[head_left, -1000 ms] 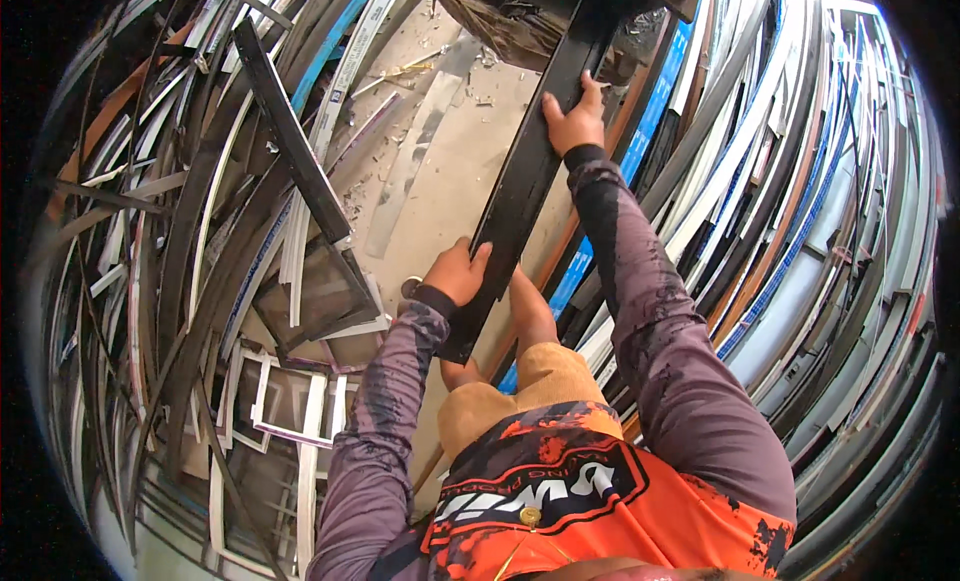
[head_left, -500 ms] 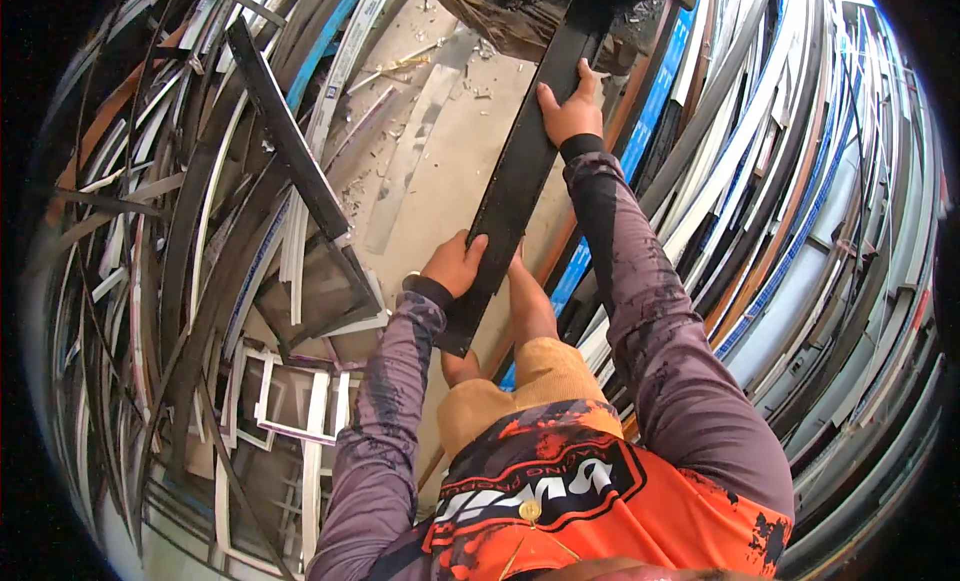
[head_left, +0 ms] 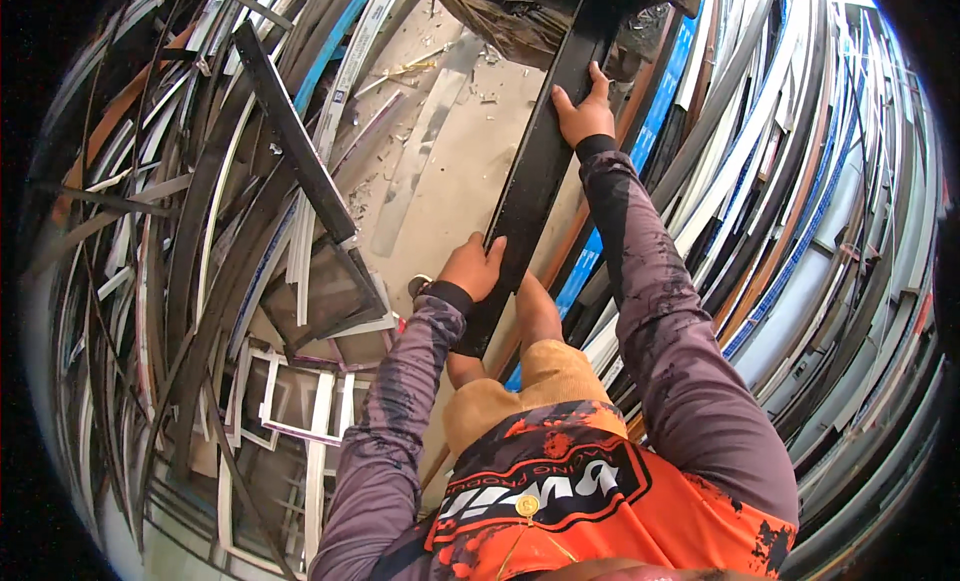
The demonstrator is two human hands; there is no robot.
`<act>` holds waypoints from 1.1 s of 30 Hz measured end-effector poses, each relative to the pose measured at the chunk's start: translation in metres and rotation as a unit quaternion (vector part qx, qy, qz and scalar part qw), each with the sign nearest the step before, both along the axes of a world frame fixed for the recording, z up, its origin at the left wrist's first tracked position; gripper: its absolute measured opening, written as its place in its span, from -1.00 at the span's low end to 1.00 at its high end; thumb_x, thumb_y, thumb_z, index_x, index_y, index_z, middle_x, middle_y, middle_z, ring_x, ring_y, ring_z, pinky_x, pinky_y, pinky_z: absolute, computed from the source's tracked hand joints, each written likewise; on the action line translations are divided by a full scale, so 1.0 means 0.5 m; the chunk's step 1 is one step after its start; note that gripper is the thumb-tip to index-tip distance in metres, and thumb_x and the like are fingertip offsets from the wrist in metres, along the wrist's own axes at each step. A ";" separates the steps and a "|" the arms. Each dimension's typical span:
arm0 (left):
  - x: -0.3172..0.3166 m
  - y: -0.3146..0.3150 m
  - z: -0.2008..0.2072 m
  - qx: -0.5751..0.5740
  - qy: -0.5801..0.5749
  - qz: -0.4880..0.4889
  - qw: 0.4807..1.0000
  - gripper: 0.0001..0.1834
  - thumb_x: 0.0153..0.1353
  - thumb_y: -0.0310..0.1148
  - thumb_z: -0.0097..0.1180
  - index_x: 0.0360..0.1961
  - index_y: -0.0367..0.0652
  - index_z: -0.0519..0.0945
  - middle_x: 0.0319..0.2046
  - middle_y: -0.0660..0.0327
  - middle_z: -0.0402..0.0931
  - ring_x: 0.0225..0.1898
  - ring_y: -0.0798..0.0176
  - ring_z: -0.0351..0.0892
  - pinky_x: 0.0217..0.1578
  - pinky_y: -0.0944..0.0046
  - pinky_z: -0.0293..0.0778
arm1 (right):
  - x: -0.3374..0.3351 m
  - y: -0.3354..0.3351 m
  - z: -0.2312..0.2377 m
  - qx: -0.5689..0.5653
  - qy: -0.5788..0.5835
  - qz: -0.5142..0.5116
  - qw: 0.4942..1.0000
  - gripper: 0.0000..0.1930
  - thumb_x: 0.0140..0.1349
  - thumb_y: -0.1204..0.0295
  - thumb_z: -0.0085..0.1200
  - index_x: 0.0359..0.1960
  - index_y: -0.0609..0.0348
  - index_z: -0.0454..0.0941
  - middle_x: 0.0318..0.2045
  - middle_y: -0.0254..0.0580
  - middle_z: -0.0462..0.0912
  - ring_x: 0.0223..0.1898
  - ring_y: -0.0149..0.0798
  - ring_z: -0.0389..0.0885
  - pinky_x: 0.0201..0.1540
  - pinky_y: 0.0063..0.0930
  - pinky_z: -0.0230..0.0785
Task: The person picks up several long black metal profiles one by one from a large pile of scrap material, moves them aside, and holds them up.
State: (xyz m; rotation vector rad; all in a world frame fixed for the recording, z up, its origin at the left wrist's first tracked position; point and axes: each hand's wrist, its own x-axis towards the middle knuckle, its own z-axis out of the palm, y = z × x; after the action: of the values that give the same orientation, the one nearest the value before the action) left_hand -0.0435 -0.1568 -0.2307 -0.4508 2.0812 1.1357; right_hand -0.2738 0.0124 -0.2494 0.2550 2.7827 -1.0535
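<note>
A long, flat black bar, apparently a metal profile, runs from above my knees up to a dark machine or bench at the top of the view. My left hand grips the bar near its close end, thumb on the top face and the other fingers hidden at the edge. Farther up, my right hand clasps the right edge, its thumb and a finger showing over the top. The bar's far end reaches onto the machine, where dark parts partly hide it.
Long profiles and strips lie heaped on the left, with a loose black bar on top. White frames lie at lower left. Bundled profiles fill the right side. Scraps litter the beige floor.
The black bar and both my hands have shifted slightly to the right in the view. Both hands keep their hold on it.
</note>
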 end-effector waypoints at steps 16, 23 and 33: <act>-0.009 0.031 -0.005 -0.023 0.009 0.010 1.000 -0.43 0.36 0.06 -0.16 -0.21 -0.40 0.41 -0.34 -0.34 0.54 -0.22 -0.39 0.53 -0.20 -0.16 0.45 | -0.013 0.031 -0.045 -0.024 0.004 -0.005 1.000 -0.09 0.12 0.07 0.20 0.40 -0.04 -0.10 0.05 0.25 0.52 -0.03 0.21 0.58 0.05 -0.13 0.41; 0.003 0.031 -0.011 -0.037 0.020 0.009 0.999 -0.41 0.37 0.08 -0.20 -0.25 -0.39 0.42 -0.37 -0.32 0.53 -0.24 -0.38 0.53 -0.22 -0.13 0.44 | -0.008 0.021 -0.039 -0.024 -0.017 -0.002 1.000 -0.08 0.12 0.06 0.19 0.40 -0.05 -0.13 0.05 0.24 0.53 -0.02 0.23 0.56 0.06 -0.10 0.39; 0.006 0.029 -0.012 -0.044 0.025 0.018 0.999 -0.39 0.37 0.09 -0.20 -0.24 -0.40 0.43 -0.35 -0.34 0.53 -0.22 -0.37 0.53 -0.21 -0.12 0.44 | -0.003 0.014 -0.024 -0.037 -0.034 -0.006 0.999 -0.10 0.14 0.09 0.18 0.40 -0.03 -0.12 0.06 0.25 0.51 0.01 0.21 0.55 0.08 -0.13 0.38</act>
State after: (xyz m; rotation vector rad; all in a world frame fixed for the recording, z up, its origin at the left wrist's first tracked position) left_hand -0.0406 -0.1424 -0.2366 -0.5093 2.1813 1.0903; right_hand -0.2754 0.0194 -0.2612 0.2940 2.6782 -1.1267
